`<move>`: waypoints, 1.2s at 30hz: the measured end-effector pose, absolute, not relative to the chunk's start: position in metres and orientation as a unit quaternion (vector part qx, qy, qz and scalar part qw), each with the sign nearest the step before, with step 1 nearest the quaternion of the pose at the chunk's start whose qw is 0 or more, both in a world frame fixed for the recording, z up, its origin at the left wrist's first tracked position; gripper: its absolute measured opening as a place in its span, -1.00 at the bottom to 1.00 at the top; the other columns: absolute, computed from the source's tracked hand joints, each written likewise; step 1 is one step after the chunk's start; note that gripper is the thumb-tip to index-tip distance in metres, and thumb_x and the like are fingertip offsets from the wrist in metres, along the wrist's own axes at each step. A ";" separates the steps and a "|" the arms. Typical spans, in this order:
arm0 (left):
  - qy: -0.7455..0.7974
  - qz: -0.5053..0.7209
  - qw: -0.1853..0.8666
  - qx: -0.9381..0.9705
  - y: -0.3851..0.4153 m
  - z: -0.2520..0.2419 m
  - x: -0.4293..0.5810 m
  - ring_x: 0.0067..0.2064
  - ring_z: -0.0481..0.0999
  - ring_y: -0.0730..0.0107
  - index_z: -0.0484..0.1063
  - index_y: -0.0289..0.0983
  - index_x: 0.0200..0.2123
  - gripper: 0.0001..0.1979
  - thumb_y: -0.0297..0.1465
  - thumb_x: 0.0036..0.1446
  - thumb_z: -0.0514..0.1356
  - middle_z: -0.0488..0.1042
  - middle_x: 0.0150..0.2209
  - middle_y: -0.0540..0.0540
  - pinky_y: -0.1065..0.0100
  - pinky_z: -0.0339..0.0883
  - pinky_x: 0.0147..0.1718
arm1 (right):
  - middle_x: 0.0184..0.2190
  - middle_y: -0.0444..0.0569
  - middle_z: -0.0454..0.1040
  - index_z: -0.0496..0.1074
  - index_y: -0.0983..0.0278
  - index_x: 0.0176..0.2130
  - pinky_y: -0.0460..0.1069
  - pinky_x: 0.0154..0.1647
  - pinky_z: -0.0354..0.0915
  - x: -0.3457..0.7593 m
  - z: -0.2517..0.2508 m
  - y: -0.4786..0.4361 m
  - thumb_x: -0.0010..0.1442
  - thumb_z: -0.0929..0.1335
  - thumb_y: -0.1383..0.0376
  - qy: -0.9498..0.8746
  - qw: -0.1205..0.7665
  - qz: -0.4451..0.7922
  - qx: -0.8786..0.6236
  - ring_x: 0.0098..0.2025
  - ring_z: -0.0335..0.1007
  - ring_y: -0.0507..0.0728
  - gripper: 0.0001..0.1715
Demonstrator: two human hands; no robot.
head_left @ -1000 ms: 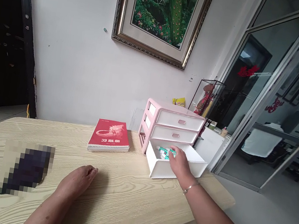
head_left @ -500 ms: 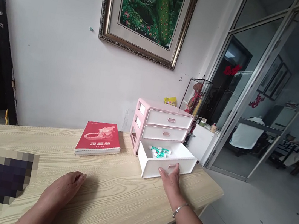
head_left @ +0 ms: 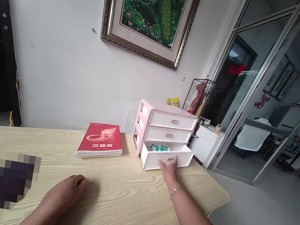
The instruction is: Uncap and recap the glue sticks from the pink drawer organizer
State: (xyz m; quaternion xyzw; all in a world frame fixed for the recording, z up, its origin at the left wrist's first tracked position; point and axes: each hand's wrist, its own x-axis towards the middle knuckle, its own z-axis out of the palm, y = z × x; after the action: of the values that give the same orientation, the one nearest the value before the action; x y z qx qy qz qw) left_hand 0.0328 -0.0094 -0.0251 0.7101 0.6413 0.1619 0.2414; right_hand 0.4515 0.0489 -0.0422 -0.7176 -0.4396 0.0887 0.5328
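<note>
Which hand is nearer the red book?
Left. The left hand lies flat on the table, in front of the red book and apart from it. The right hand is farther, against the bottom drawer.

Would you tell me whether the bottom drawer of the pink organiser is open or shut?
Partly open: the bottom drawer juts out past the two shut drawers above, green-and-white tubes show inside, and the right hand rests against its front.
</note>
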 end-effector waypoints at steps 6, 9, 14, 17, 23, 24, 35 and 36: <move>0.640 0.166 0.236 0.712 -0.009 -0.029 0.031 -0.15 0.53 0.07 0.45 -0.20 -0.32 -0.57 -0.12 0.32 -0.10 0.58 -0.19 -0.19 0.21 0.22 -0.17 | 0.26 0.34 0.16 -0.22 0.48 0.42 0.15 0.35 0.01 0.449 -0.040 0.074 -0.07 0.44 -0.06 -0.439 0.521 0.086 -0.727 0.38 -0.04 0.39 0.38; 0.640 0.167 0.230 0.714 -0.010 -0.028 0.032 -0.14 0.53 0.07 0.46 -0.20 -0.31 -0.58 -0.13 0.31 -0.09 0.58 -0.18 -0.19 0.23 0.22 -0.19 | 0.26 0.34 0.16 -0.23 0.49 0.42 0.13 0.36 -0.01 0.448 -0.038 0.083 -0.05 0.44 -0.04 -0.440 0.515 0.088 -0.731 0.38 -0.05 0.38 0.36; 0.640 0.164 0.220 0.718 -0.011 -0.026 0.034 -0.13 0.53 0.07 0.47 -0.19 -0.32 -0.59 -0.14 0.31 -0.09 0.58 -0.19 -0.18 0.24 0.21 -0.20 | 0.29 0.38 0.12 -0.25 0.52 0.42 0.14 0.36 -0.01 0.446 -0.036 0.095 -0.04 0.43 -0.05 -0.437 0.502 0.094 -0.741 0.40 -0.09 0.39 0.38; 0.638 0.168 0.214 0.720 -0.011 -0.027 0.034 -0.12 0.53 0.08 0.47 -0.19 -0.31 -0.60 -0.15 0.31 -0.08 0.58 -0.17 -0.18 0.25 0.22 -0.19 | 0.31 0.37 0.10 -0.26 0.48 0.42 0.15 0.35 0.01 0.445 -0.037 0.101 -0.03 0.43 -0.07 -0.434 0.494 0.096 -0.747 0.40 -0.08 0.39 0.38; 0.641 0.175 0.208 0.718 -0.013 -0.028 0.035 -0.13 0.54 0.10 0.49 -0.21 -0.31 -0.60 -0.15 0.31 -0.07 0.57 -0.17 -0.20 0.26 0.24 -0.20 | 0.32 0.37 0.05 -0.26 0.42 0.43 0.16 0.30 0.08 0.444 -0.038 0.109 -0.03 0.44 -0.09 -0.432 0.486 0.093 -0.754 0.37 -0.02 0.40 0.38; 0.642 0.175 0.208 0.717 -0.014 -0.027 0.035 -0.13 0.54 0.10 0.49 -0.21 -0.30 -0.60 -0.16 0.31 -0.07 0.57 -0.16 -0.20 0.26 0.23 -0.20 | 0.32 0.38 0.04 -0.26 0.42 0.43 0.17 0.30 0.09 0.444 -0.038 0.110 -0.03 0.43 -0.09 -0.431 0.486 0.093 -0.755 0.37 -0.02 0.41 0.38; 0.644 0.168 0.214 0.715 -0.019 -0.019 0.037 -0.11 0.52 0.10 0.49 -0.20 -0.28 -0.61 -0.19 0.31 -0.09 0.57 -0.15 -0.18 0.24 0.21 -0.20 | 0.35 0.41 -0.02 -0.27 0.40 0.44 0.18 0.26 0.12 0.434 -0.028 0.108 -0.01 0.42 -0.08 -0.426 0.488 0.104 -0.755 0.38 -0.02 0.44 0.35; 0.644 0.168 0.215 0.714 -0.018 -0.020 0.037 -0.11 0.52 0.11 0.49 -0.20 -0.28 -0.61 -0.19 0.31 -0.09 0.56 -0.15 -0.18 0.24 0.21 -0.20 | 0.36 0.40 -0.03 -0.27 0.40 0.44 0.17 0.27 0.12 0.434 -0.028 0.107 -0.01 0.42 -0.07 -0.425 0.490 0.106 -0.754 0.38 -0.02 0.44 0.35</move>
State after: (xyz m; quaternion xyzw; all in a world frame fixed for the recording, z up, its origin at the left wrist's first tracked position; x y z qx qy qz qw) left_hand 0.0368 -0.0183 -0.0196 0.7144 0.6443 0.1684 0.2150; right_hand 0.4340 0.1068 -0.0276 -0.7537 -0.4250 0.1062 0.4899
